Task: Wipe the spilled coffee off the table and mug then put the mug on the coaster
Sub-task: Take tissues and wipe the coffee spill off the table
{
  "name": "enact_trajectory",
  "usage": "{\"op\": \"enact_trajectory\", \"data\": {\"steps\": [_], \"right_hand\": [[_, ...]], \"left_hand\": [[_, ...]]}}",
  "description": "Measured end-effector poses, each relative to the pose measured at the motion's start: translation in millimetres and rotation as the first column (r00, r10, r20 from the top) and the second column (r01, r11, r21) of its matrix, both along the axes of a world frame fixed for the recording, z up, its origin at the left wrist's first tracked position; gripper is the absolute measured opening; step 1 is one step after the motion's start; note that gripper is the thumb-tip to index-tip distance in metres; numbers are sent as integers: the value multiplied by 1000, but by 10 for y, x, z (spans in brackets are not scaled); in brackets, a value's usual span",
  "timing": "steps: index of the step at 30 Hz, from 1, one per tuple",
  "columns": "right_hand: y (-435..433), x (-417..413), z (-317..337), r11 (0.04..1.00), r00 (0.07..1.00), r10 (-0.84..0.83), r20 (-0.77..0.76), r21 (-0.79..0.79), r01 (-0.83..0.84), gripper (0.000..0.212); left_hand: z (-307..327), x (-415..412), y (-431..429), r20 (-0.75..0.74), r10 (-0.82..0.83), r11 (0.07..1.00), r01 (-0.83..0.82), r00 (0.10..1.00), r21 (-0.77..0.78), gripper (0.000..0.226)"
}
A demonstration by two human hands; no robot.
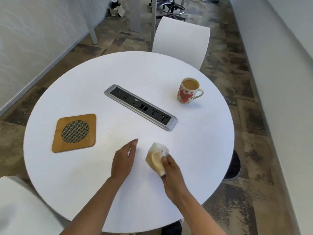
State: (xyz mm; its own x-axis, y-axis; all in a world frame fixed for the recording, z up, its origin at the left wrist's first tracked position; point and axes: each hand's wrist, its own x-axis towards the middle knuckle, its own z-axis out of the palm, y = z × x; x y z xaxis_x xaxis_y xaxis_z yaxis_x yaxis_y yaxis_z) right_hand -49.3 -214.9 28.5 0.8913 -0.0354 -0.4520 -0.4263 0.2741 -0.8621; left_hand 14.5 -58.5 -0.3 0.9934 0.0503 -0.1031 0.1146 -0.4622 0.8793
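Note:
A white mug with red hearts stands upright at the far right of the round white table, filled with milky coffee. A square wooden coaster with a round mesh centre lies at the left. My right hand grips a crumpled, coffee-stained tissue held against the tabletop near the front. My left hand hovers just left of the tissue, fingers stretched out and holding nothing. A faint pale smear shows on the table between the coaster and my left hand.
A grey power and data socket strip is set diagonally into the table's middle, between coaster and mug. A white chair stands behind the table, another white chair at the front left. A dark shoe shows on the floor to the right.

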Motion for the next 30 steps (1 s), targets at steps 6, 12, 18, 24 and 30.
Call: {"op": "enact_trajectory", "data": {"steps": [6,12,18,24,30], "right_hand": [[-670,389,270,979,986,-166,-17,114,167,25],[-1288,557,305,978,977,-210,29,-9,211,19],[-1838,675,339,967,968,-250,15,-49,251,31],[-2302,777,309,954,953,-267,-146,99,283,26],[-2590,868,233,941,934,-339,-113,-30,338,16]], "left_hand": [[458,160,-949,-155,-76,903,2,985,-430,16],[562,336,-1528,-155,-141,874,49,978,-484,17],[559,519,-2075,-139,-124,893,49,982,-448,19],[499,666,-2567,-107,-89,933,45,990,-356,31],[417,741,-2891,-28,-169,949,155,985,-274,29]]}}
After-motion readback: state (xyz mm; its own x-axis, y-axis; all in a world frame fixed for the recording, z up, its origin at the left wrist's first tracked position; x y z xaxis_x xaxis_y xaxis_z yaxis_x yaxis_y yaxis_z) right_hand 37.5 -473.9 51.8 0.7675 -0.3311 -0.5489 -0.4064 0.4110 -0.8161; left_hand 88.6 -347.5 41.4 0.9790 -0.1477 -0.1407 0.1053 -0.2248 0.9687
